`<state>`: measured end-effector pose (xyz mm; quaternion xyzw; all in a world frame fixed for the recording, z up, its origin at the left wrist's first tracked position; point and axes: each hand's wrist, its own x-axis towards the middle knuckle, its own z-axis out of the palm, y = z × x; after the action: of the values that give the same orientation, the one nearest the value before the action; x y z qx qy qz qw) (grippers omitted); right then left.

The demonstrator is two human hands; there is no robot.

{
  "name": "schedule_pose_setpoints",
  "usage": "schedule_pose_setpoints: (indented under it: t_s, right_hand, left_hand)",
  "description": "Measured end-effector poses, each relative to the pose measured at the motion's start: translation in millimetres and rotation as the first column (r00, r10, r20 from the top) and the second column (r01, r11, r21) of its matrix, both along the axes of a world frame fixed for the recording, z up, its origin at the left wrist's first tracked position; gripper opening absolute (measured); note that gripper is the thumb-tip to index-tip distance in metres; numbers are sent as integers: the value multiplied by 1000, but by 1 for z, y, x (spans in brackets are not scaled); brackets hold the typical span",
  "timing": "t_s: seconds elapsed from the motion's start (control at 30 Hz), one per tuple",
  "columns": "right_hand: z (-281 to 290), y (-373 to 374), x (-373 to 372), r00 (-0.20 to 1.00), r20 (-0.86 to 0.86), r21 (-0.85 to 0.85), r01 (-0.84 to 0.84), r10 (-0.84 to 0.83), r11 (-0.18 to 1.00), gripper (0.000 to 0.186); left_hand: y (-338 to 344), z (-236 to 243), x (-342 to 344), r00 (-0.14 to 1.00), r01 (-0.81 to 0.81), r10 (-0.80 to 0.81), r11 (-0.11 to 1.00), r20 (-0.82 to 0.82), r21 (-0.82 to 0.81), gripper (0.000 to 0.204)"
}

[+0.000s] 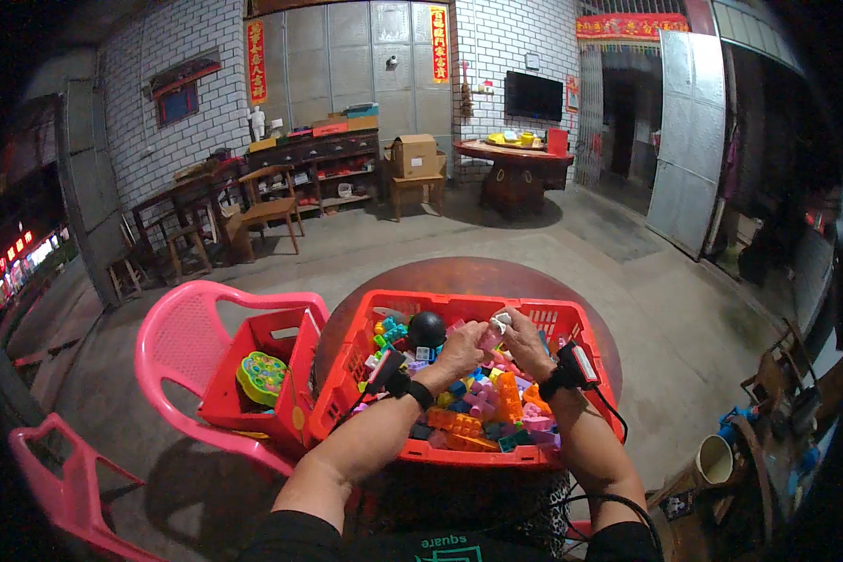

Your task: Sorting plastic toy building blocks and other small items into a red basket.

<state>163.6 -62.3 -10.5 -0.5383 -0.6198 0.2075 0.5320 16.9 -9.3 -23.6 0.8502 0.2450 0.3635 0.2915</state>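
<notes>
A red plastic basket (571,457) full of colourful building blocks (466,429) stands on a round wooden table. Over its far half my two hands meet. My right hand (526,345) is closed round a small white piece (502,321), whose exact kind I cannot make out. Beside it, my left hand (463,352) has its fingers bent in toward a pinkish bit (491,337) between the hands; what they pinch is mostly hidden. Just left of the left hand, a black ball (427,330) lies on the blocks. Each wrist wears a dark band with a small device.
Left of the table, a red box (253,393) with a green dotted toy (262,377) sits on a pink plastic chair (183,342). Another pink chair (66,487) is at lower left. The round table's brown top (440,273) shows behind the basket. Clutter (721,459) stands at right.
</notes>
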Motion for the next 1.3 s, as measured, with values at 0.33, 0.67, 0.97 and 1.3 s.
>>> schedule_pose_setpoints:
  t_s: [0.33,0.67,0.97,1.3]
  right_hand:
    - [-3,2,-8,994,83,213,53,-72,976,12]
    - [-2,-1,-5,977,-213,66,-1,15,998,13]
    - [-1,0,-14,992,-125,167,28,-7,986,14]
    - [0,-6,4,929,-332,-31,-182,162,983,20]
  left_hand:
    - [2,5,1,991,-126,125,992,57,15,40]
    - [-6,14,1,991,-38,21,992,136,121,37]
    - [-3,9,3,986,-126,116,988,117,85,33]
    - [-14,32,5,929,-94,39,987,369,132,37]
